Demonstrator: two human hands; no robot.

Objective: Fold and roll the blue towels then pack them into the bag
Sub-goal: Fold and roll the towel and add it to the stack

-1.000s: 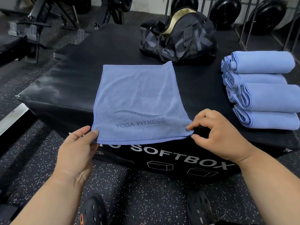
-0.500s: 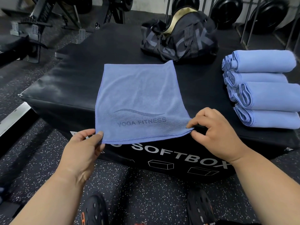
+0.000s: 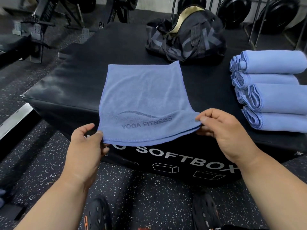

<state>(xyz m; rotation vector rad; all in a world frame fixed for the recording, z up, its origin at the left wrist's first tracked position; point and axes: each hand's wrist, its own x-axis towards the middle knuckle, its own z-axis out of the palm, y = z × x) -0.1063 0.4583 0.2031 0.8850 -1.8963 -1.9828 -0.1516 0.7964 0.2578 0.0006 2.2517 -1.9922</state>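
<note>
Blue towel (image 3: 146,98), near corners pinched between both hands (image 3: 83,151) (image 3: 224,131)

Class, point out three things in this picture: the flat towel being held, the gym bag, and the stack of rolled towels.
flat towel (image 3: 142,97), head view, middle of the cloth.
gym bag (image 3: 196,39), head view, lettered side.
stack of rolled towels (image 3: 275,97), head view, side of the third roll.

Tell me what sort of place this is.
Most likely a gym: black weight plates on racks at the back, speckled rubber flooring, and a padded black box printed SOFTBOX under a towel marked YOGA FITNESS.

blue towel (image 3: 142,97), black bag (image 3: 186,39)
</note>
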